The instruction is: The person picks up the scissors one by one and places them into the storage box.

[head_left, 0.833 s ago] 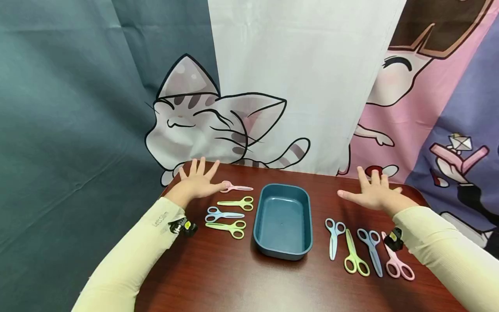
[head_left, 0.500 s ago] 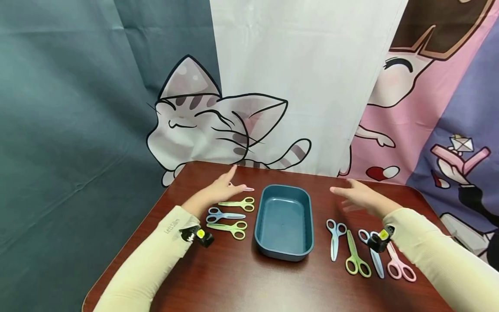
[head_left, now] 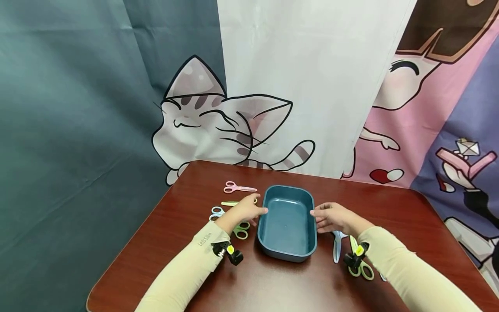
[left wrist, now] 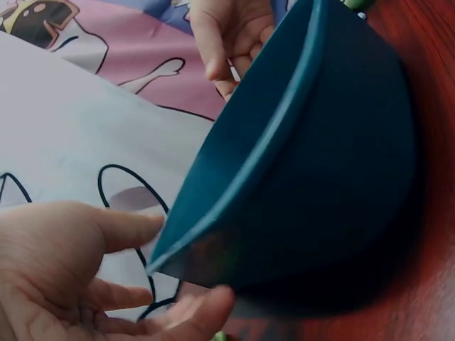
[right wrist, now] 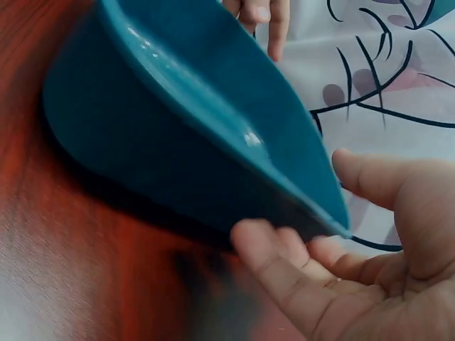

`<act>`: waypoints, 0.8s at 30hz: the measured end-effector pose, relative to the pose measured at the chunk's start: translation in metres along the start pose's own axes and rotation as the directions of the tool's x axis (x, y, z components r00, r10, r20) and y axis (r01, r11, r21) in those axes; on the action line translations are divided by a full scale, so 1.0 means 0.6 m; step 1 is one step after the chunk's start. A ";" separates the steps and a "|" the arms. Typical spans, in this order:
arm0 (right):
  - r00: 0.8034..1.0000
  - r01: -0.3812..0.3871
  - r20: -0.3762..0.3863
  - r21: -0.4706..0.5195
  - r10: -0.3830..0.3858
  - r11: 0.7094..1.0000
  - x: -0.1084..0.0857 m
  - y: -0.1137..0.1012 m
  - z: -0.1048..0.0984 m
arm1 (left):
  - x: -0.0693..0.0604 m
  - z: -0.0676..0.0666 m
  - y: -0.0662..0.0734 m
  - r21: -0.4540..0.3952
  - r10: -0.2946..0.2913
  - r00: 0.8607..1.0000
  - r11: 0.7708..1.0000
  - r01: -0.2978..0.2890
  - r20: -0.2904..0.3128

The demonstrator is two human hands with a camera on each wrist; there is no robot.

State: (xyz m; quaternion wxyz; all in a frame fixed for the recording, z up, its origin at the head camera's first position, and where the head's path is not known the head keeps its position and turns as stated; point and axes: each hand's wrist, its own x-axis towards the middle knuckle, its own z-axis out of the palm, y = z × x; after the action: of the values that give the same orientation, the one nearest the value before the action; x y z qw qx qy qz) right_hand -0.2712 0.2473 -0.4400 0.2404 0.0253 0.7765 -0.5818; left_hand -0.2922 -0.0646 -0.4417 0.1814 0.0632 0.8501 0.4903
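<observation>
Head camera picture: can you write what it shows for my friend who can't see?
A person's left hand and right hand are at either side of a blue bin on a reddish-brown table. Pastel scissors lie on both sides of it, some partly covered. Behind is a cloth printed with a cartoon cat.
</observation>
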 end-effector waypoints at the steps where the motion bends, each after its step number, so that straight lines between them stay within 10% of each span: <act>1: 1.000 0.002 -0.005 0.016 -0.002 1.000 0.002 0.007 0.005 | 0.003 0.006 -0.004 -0.030 -0.009 1.000 1.000 0.009 0.013; 13: 0.998 0.017 -0.068 0.164 -0.005 0.986 0.006 0.048 0.020 | 0.017 0.029 -0.033 -0.357 -0.098 0.990 0.926 0.128 0.100; 24: 0.990 0.069 -0.134 0.227 -0.039 0.971 -0.010 0.066 0.009 | 0.019 0.052 -0.030 -0.390 -0.069 0.993 0.916 0.099 0.091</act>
State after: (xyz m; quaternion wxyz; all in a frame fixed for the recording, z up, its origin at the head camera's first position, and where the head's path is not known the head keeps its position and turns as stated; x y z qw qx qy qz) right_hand -0.2516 0.2565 -0.4742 0.1693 0.0694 0.7178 -0.6718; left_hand -0.2902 -0.0456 -0.4743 0.2433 0.0075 0.7288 0.6400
